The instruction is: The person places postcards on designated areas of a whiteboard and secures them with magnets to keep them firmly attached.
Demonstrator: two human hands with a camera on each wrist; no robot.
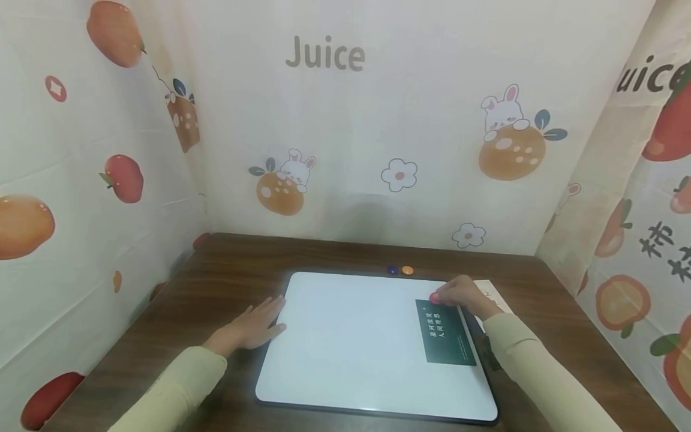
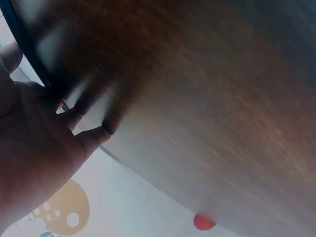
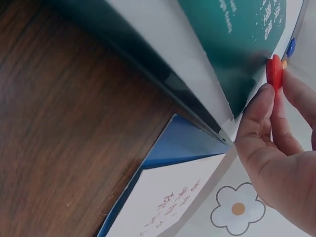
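A whiteboard with a dark rim lies flat on the brown table. On its right side rests a dark green card with white writing. My right hand pinches a round red magnet between thumb and fingers, at the card's far edge. Whether the magnet touches the card is hard to tell. My left hand rests at the board's left edge, fingers extended; the left wrist view shows its fingertips by the dark rim.
Beyond the board's far edge, a dark blue magnet and an orange magnet lie on the table. To the right are a white card with writing and a blue card partly beneath it. Fruit-printed cloth hangs around the table.
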